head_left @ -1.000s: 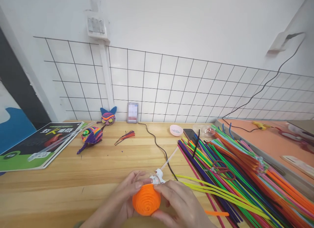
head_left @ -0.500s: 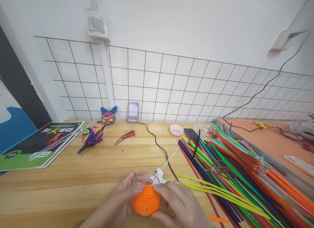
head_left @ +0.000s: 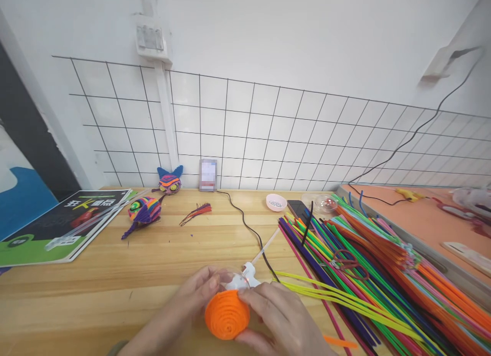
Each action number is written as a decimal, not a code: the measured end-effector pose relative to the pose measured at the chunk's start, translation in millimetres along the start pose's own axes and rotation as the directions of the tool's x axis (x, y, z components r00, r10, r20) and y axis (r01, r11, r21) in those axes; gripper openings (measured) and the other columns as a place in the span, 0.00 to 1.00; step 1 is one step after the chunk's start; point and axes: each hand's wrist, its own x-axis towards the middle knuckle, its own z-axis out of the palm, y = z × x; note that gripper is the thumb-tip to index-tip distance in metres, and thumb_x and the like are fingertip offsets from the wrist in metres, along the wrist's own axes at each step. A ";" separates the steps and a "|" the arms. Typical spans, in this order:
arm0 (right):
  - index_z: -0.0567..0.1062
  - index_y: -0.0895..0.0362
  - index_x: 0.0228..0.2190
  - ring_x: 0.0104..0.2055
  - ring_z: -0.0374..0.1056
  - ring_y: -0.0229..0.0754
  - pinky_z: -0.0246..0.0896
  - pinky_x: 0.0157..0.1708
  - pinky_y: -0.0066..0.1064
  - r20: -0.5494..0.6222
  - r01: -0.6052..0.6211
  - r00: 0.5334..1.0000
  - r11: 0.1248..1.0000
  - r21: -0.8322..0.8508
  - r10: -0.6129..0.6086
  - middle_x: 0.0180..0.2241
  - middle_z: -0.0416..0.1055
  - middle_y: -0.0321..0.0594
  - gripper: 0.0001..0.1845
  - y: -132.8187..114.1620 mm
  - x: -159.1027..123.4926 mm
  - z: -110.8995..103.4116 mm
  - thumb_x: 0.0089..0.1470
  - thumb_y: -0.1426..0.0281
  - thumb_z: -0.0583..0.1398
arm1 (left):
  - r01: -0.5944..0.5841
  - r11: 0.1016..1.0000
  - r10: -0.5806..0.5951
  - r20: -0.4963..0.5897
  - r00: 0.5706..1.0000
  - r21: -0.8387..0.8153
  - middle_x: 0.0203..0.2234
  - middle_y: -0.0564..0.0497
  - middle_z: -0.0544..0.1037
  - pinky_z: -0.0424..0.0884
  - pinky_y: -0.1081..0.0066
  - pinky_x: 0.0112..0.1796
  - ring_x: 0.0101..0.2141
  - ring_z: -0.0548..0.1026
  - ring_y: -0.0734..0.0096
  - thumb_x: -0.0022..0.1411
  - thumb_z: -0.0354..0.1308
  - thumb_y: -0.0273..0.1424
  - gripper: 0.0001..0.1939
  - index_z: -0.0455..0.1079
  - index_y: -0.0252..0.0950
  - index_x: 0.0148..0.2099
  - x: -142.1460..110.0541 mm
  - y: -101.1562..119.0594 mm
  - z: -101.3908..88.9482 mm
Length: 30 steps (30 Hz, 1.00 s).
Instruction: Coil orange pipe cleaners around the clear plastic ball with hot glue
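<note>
Between my two hands is a clear plastic ball whose near side is covered by an orange pipe-cleaner coil, wound in a spiral. My left hand grips the ball at its upper left, thumb bent near the coil's edge. On the other side, my right hand pinches the coil, with fingertips at its top right edge and below it. A white glue gun lies just behind the ball, with a pale glue stick reaching out from it. The far side of the ball is partly hidden.
Colourful pipe cleaners spread over the right side, with scissors on top. A pink bowl and a phone lie behind. Two wrapped figures and a book are at left. A black cable crosses the table.
My left thumb has drawn back from the top of the orange coil toward the left. The ball has tilted slightly, and my right hand keeps its hold.
</note>
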 end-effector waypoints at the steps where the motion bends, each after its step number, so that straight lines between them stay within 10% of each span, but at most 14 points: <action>1: 0.70 0.59 0.40 0.27 0.75 0.40 0.69 0.28 0.29 0.002 0.005 1.000 1.000 0.003 -0.005 0.27 0.77 0.41 0.19 0.0 0.4 -0.2 0.65 0.57 0.49 | 0.000 0.999 0.000 -0.012 1.000 0.035 0.39 0.47 0.79 0.65 0.59 0.47 0.44 0.73 0.54 0.57 0.58 0.46 0.17 0.73 0.38 0.40 -1.6 3.7 0.9; 30: 0.73 0.57 0.45 0.31 0.70 0.40 0.67 0.29 0.27 0.058 0.001 0.998 1.000 -0.015 -0.001 0.33 0.73 0.43 0.12 -1.9 -0.8 7.7 0.63 0.67 0.56 | -0.085 0.989 0.103 -0.155 0.982 0.121 0.43 0.44 0.76 0.67 0.57 0.47 0.49 0.70 0.50 0.46 0.68 0.42 0.27 0.71 0.42 0.50 -6.7 12.4 -1.1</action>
